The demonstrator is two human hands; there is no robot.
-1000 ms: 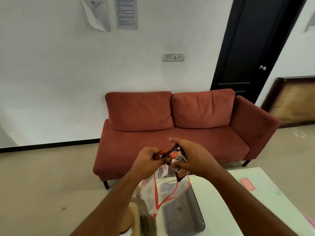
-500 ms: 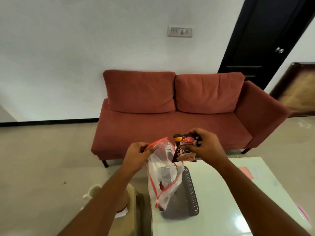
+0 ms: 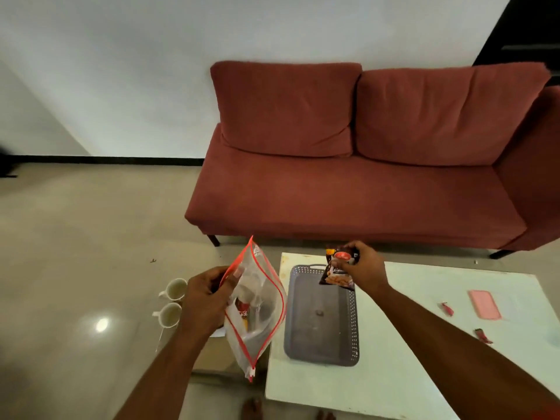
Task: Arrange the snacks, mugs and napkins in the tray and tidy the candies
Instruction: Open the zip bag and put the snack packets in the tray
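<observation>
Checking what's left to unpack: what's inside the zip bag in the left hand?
Through the clear zip bag, held by the left hand, one red-labelled snack packet shows low down. Creased, glaring plastic hides whatever else is in there; the count cannot be told.

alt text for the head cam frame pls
The right hand holds a dark snack packet over a grey perforated plastic tray on a white table; the left hand holds a clear red-edged zip bag. Two white mugs stand at left.
</observation>
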